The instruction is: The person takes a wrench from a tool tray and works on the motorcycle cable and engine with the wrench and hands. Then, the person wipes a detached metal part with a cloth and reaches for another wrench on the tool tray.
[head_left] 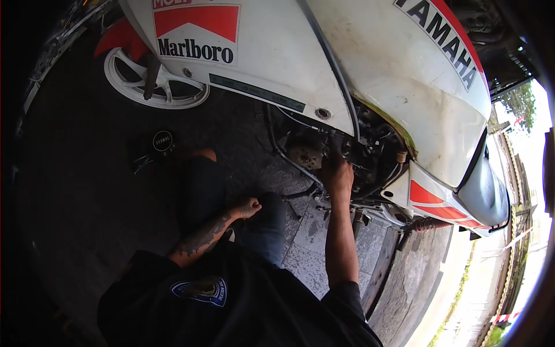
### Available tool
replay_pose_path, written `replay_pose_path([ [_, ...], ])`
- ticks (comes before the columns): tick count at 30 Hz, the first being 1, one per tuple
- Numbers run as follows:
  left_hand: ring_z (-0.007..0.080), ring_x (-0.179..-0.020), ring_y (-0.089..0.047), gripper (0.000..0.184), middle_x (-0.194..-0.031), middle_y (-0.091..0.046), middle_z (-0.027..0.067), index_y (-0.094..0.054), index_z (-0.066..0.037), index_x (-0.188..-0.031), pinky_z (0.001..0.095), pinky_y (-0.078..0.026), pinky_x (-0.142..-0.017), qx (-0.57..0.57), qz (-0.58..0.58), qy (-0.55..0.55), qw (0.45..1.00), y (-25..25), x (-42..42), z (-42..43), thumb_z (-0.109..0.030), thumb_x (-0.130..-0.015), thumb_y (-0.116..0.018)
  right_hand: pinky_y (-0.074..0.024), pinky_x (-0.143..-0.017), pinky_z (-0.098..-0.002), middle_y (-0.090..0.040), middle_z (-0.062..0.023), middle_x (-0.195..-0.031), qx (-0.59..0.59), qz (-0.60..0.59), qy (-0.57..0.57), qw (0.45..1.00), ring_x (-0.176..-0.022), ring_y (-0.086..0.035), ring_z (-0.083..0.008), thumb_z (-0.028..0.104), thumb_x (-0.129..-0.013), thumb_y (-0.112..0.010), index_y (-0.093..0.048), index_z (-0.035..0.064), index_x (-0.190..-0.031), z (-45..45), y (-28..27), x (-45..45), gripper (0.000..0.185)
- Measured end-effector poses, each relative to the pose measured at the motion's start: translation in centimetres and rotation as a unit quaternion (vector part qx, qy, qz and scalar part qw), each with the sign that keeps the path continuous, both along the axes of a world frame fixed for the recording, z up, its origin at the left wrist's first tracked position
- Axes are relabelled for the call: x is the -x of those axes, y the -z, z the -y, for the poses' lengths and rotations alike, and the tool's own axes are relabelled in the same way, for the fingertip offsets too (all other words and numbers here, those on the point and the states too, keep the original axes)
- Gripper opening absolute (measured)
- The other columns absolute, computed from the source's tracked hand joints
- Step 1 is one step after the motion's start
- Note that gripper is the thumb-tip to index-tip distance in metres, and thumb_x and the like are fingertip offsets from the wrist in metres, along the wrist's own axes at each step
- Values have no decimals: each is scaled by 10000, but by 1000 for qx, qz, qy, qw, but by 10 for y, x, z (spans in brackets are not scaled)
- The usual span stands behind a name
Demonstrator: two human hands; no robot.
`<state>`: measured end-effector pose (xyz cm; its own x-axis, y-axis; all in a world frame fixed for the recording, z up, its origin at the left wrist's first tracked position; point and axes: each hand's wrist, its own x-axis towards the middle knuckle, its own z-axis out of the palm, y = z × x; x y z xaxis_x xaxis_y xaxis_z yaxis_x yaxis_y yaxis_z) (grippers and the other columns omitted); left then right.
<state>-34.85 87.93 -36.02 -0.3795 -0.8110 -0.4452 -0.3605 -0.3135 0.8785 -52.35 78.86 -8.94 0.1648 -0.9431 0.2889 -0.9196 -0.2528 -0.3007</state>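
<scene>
A white motorcycle (399,87) with red trim and black lettering stands in front of me. My right hand (337,175) reaches up into the opening below its bodywork, at the engine area. Dark parts and shadow hide its fingertips, so its grip cannot be made out. Left of that hand is a round engine cover (304,155) with a worn metal face. My left hand (247,208) rests over my knee with its fingers curled closed. Whatever may be inside those fingers is hidden.
A white spoked front wheel (156,81) is at the upper left. On the dark ground lies a black object with a round badge (162,140). Grey paving (312,231) and a wooden plank (413,283) lie below the motorcycle. A dark frame tube (289,162) runs beside the engine.
</scene>
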Motion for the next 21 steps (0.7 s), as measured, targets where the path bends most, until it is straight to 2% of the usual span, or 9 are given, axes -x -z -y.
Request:
replay_pose_path([
  [1, 186, -473, -566, 295, -575, -585, 87, -592, -35, -848, 344, -452, -512, 5, -3, -8, 1000, 2, -1, 8, -324, -886, -544, -477, -693, -508, -637, -196, -910, 34, -8, -11, 999, -829, -602, -401, 124, -788, -504, -542, 193, -1207, 1, -1, -1, 426],
  [3, 186, -469, -566, 298, -575, -585, 90, -591, -33, -836, 340, -449, -504, 58, 5, -8, 998, 10, 3, -2, -323, -885, -546, -482, -699, -504, -642, -194, -898, -21, -29, 34, 999, -824, -609, -393, 119, -786, -510, -555, 188, -1192, 1, 0, -1, 414],
  [4, 185, -458, -562, 300, -572, -583, 93, -588, -30, -828, 338, -447, -497, 17, 6, -1, 1000, 8, 4, -1, -323, -884, -547, -483, -704, -503, -640, -200, -904, -32, -37, 39, 998, -831, -609, -394, 119, -785, -514, -556, 193, -1196, 7, -3, -2, 419],
  [10, 173, -424, -537, 294, -546, -563, 83, -581, -23, -854, 332, -443, -483, 35, 5, -7, 999, 0, 1, -1, -310, -896, -536, -476, -682, -511, -634, -214, -838, 10, -10, 0, 1000, -791, -601, -418, 127, -787, -512, -576, 170, -1153, 7, -12, -7, 375],
  [13, 169, -414, -528, 292, -536, -552, 80, -574, -21, -846, 331, -437, -470, 14, -18, -6, 1000, 2, 3, -3, -305, -901, -530, -477, -677, -507, -634, -216, -836, 15, -5, 14, 1000, -777, -606, -412, 126, -782, -520, -567, 162, -1172, 8, 2, 3, 395],
  [14, 169, -414, -528, 292, -536, -552, 80, -574, -21, -846, 331, -437, -470, 17, -15, -4, 1000, 0, 2, -3, -305, -901, -530, -477, -677, -507, -633, -220, -845, 25, -39, -11, 999, -785, -605, -412, 121, -781, -518, -563, 162, -1175, 14, 8, 15, 399],
  [16, 167, -420, -529, 296, -538, -554, 81, -567, -20, -829, 334, -428, -460, 2, -10, 1, 1000, -7, 0, 0, -302, -907, -524, -475, -674, -507, -628, -229, -848, 7, 30, 7, 999, -794, -600, -416, 116, -783, -513, -554, 154, -1177, 3, -15, -2, 398],
  [21, 179, -488, -556, 296, -561, -553, 76, -567, -13, -835, 336, -437, -496, 20, -10, 4, 1000, -3, 2, -3, -295, -912, -519, -474, -680, -509, -635, -212, -842, 5, -3, 30, 1000, -795, -603, -412, 130, -786, -530, -555, 166, -1173, 7, 0, 2, 390],
])
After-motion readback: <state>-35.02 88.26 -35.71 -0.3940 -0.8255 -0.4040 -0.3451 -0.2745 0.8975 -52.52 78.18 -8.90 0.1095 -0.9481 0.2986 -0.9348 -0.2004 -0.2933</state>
